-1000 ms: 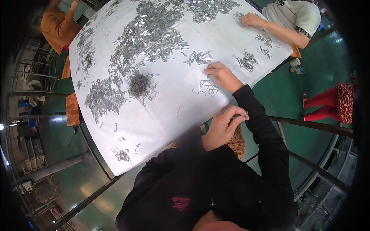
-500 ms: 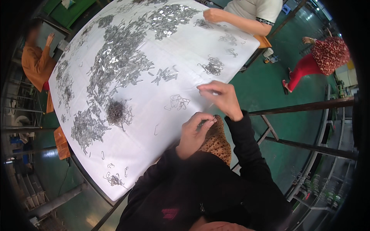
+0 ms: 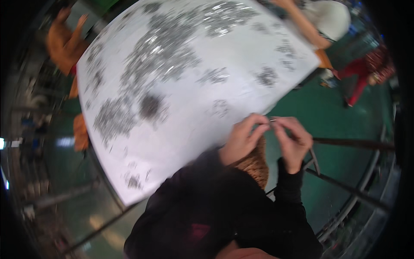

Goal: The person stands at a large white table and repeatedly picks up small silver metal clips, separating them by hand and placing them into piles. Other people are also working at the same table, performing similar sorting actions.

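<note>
In front of me, just past the table's near edge, my two hands meet fingertip to fingertip. My left hand [image 3: 244, 139] is pinched closed, its thumb and forefinger touching a small metal piece [image 3: 272, 121]. The same piece sits between the fingertips of my right hand [image 3: 295, 143], also closed in a pinch. Its exact shape is too small and blurred to tell. A loose cluster of thin wire hooks [image 3: 220, 108] lies on the white tabletop [image 3: 189, 125] nearest my left hand. Farther right is a denser clump of hooks [image 3: 267, 77].
A large spread of small flat metal pieces [image 3: 161, 52] covers the table's far half. A dark heap of hooks [image 3: 151, 106] lies left of centre. One person [image 3: 67, 43] is at the far left, another's arm [image 3: 302, 21] at the far right edge; a third [image 3: 366, 71] stands beyond.
My right hand has come down from over the table edge to meet my left at the fingertips. The whole view has shifted, with the table now farther right and blurred.
</note>
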### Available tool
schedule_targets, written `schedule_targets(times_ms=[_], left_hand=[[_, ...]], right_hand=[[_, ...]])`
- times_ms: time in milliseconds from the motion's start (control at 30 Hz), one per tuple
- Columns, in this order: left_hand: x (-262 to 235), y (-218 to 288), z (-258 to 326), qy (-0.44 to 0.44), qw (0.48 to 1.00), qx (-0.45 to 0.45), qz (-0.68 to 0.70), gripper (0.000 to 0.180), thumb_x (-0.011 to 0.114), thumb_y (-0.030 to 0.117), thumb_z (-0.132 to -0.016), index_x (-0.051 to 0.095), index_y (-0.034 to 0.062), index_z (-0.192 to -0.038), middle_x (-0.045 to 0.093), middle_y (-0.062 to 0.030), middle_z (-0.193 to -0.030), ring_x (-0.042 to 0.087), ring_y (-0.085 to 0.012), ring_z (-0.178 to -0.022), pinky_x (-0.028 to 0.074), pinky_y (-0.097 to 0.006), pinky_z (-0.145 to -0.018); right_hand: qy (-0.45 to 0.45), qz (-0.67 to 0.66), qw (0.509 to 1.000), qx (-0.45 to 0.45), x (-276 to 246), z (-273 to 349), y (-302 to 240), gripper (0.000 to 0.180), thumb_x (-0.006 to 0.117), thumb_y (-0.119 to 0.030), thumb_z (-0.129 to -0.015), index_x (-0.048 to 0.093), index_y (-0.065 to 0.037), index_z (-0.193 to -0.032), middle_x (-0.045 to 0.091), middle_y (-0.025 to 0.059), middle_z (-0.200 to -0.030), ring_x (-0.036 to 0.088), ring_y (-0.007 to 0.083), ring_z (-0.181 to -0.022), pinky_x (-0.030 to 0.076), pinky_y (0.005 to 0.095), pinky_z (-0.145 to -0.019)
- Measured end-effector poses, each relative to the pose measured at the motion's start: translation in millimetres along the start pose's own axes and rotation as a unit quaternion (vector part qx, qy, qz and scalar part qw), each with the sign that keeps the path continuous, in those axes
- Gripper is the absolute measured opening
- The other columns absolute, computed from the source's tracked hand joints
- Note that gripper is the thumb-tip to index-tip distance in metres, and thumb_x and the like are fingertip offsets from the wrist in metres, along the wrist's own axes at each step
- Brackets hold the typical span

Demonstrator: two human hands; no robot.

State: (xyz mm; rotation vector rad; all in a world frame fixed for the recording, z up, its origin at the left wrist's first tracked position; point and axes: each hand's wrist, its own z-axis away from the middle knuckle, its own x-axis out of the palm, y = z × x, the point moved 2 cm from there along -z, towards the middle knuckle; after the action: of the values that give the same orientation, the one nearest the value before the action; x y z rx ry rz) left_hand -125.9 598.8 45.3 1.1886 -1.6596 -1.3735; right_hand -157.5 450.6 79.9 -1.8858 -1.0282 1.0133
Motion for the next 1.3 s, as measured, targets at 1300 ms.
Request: schedule_targets(times_ms=[1300], left_hand=[[-255, -87, -6, 0.129, 0.674, -0.129, -0.716, 0.012, 0.070, 0.020, -0.073, 0.072, 0.0086, -0.078, 0.061, -0.0087, -0.098, 0.050, -0.0327, -0.100, 0.039, -0.051, -0.076]], right_hand=[[0.040, -0.199, 0.976, 0.082, 27, 24, 2, 0.021, 0.061, 0.018, -0.077, 0.066, 0.004, -0.093, 0.060, 0.0092, -0.082, 0.060, 0.0165, -0.073, 0.052, 0.0286, -0.072]])
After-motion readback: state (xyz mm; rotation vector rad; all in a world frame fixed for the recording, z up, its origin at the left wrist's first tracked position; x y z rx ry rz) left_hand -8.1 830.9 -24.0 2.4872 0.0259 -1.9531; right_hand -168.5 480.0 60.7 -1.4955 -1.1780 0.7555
